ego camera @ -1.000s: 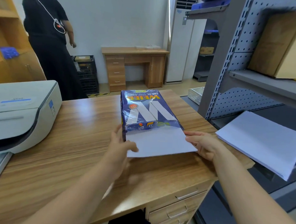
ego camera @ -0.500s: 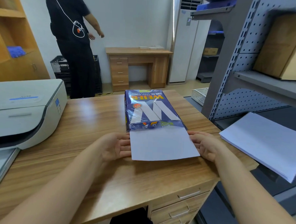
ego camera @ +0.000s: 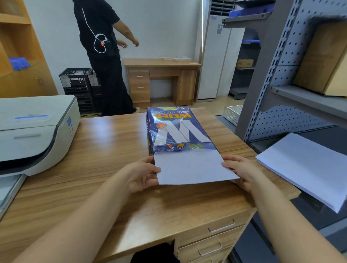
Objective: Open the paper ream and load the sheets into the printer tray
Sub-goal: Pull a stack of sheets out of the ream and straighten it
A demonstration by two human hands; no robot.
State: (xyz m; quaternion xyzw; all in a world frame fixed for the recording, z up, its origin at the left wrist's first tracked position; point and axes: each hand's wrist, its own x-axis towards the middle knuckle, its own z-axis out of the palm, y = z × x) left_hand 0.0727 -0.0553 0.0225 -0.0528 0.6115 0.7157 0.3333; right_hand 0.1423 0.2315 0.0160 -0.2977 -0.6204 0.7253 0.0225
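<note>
Head view: the paper ream [ego camera: 178, 131] lies on the wooden desk [ego camera: 109, 148], its blue wrapper open at the near end, and the white sheets [ego camera: 193, 167] stick out of that opening toward the camera. Since a second ago the left hand [ego camera: 143, 175] has slid off the top of the sheets to their left edge, where its fingers now curl around the stack; half a second ago it was already there. The right hand [ego camera: 244, 173] has stayed at the right edge of the sheets, fingers bent against and under the stack. Both hands grasp the sheets from the sides. The ream itself has not shifted on the desk.

Left of the ream sits the grey printer [ego camera: 31, 134], with its tray [ego camera: 3, 196] jutting out at the near left edge of the desk. Right of the ream, on a grey metal shelf unit [ego camera: 307, 102], rests a loose paper stack [ego camera: 313, 167], and above it a cardboard box [ego camera: 328, 58]. Beyond the ream stands a person in black [ego camera: 100, 50], who has moved rightward since a second ago, beside a small wooden desk [ego camera: 162, 79] and black crates [ego camera: 78, 84] against the white wall.
</note>
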